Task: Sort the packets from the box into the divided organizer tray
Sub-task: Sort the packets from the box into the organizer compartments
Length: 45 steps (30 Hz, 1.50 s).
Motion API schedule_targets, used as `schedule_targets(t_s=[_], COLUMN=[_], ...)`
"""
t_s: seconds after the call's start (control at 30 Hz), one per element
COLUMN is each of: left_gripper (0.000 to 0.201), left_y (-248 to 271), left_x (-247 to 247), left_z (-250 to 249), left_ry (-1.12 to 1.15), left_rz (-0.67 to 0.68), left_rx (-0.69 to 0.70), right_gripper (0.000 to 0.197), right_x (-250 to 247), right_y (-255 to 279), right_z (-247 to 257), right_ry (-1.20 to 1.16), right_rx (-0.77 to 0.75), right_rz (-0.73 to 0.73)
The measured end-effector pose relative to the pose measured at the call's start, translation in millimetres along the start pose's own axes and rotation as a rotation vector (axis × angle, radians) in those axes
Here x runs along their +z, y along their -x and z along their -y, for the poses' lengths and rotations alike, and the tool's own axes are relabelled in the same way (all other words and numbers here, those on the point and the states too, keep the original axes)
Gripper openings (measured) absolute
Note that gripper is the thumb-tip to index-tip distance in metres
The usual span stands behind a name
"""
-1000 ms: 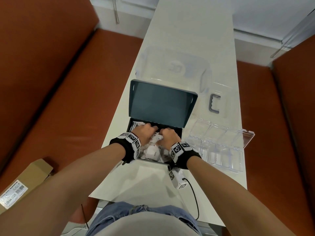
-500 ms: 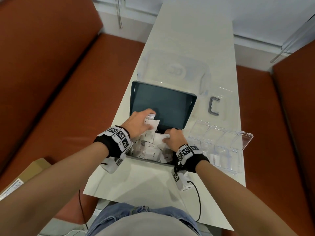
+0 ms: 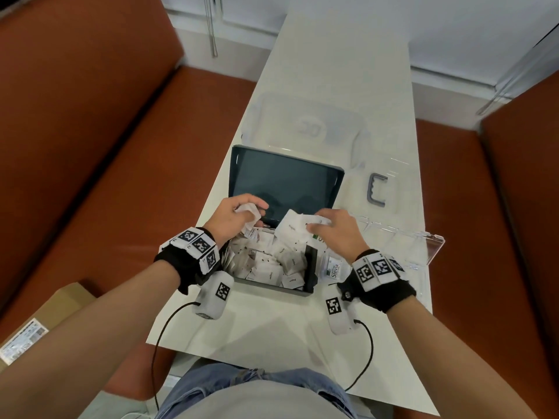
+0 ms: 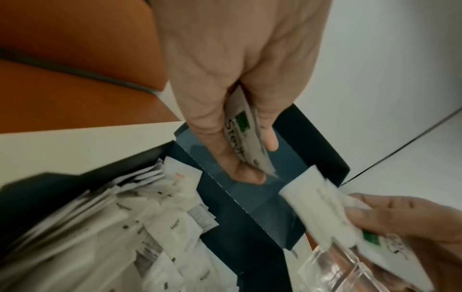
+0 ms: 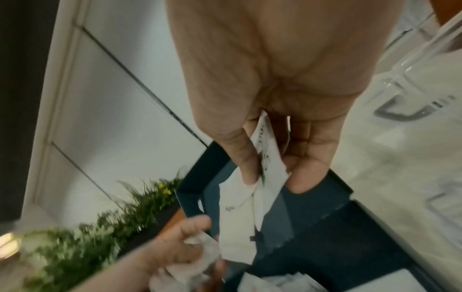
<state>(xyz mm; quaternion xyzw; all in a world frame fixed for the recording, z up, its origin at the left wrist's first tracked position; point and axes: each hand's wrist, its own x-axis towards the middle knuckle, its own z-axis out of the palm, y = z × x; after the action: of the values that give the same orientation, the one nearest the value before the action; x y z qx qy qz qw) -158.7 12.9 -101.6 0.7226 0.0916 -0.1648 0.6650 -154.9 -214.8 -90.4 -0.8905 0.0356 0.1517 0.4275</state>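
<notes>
A dark box [image 3: 310,269] with its lid [image 3: 284,182] propped open holds several white packets [image 3: 266,264]. Both hands hover above it. My left hand [image 3: 251,211] grips a few packets; the left wrist view shows a Stevia packet [image 4: 240,138] pinched in that hand [image 4: 257,160]. My right hand [image 3: 314,226] pinches a fan of white packets [image 3: 293,228], seen in the right wrist view as packets [image 5: 270,164] held between thumb and fingers [image 5: 275,181]. The clear divided organizer tray [image 3: 423,246] lies right of the box, with Stevia packets [image 3: 332,269] in a near compartment.
A clear plastic container [image 3: 308,128] stands behind the box, and a clear lid with a grey handle [image 3: 376,190] lies at the back right. Orange benches [image 3: 121,176] flank the narrow white table [image 3: 272,328]. A cardboard box [image 3: 39,322] rests on the left bench.
Both hands were down among the packets in the box. The left hand lifted out first with packets, then the right hand rose with a bunch and moved slightly right.
</notes>
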Motion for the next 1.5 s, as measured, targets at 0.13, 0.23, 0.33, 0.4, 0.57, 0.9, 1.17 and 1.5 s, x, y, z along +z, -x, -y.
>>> schedule_targets(t_s=[0.13, 0.23, 0.33, 0.4, 0.57, 0.9, 1.17, 1.5], left_gripper=[0.021, 0.037, 0.054, 0.046, 0.028, 0.014, 0.023, 0.02], left_y=[2, 5, 6, 9, 10, 5, 6, 3], left_x=[13, 26, 36, 42, 52, 59, 81, 110], left_z=[-3, -13, -23, -27, -29, -26, -30, -32], left_ry=[0.168, 0.244, 0.27, 0.303, 0.336, 0.355, 0.327, 0.236], left_rz=[0.002, 0.066, 0.207, 0.284, 0.257, 0.1, 0.094, -0.018], left_rx=[-0.097, -0.187, -0.226, -0.228, -0.193, -0.076, -0.066, -0.066], right_gripper=[0.002, 0.006, 0.002, 0.006, 0.021, 0.019, 0.009, 0.007], right_x=[-16, -16, -12, -9, -6, -38, -73, -85], right_y=[9, 10, 9, 10, 13, 20, 27, 19], right_z=[16, 23, 23, 23, 21, 20, -2, -60], right_ry=[-0.275, -0.374, -0.383, -0.384, -0.439, -0.559, -0.531, -0.249], right_rx=[0.045, 0.065, 0.07, 0.05, 0.018, 0.062, 0.024, 0.092], right_rz=[0.054, 0.106, 0.125, 0.132, 0.082, 0.035, -0.052, -0.069])
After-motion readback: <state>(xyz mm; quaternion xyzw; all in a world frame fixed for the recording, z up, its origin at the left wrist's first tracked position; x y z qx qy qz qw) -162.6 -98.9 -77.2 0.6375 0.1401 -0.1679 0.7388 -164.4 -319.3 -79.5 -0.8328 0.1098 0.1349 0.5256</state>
